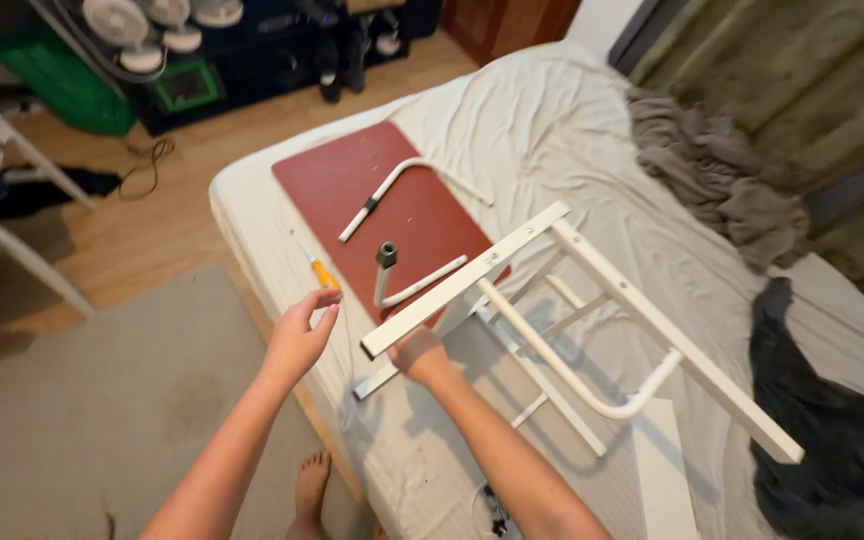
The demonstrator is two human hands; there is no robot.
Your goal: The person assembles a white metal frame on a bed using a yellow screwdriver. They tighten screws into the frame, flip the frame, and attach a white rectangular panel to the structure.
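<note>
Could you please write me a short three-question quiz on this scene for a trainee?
1. True or false: the right hand holds the end of the white metal frame.
2. What lies on the bed nearest the open left hand? A) the orange-handled screwdriver B) a hammer C) a drill
3. What colour is the flat board that lies on the bed sheet?

Key: 1 true; 2 A; 3 reddish brown.
</note>
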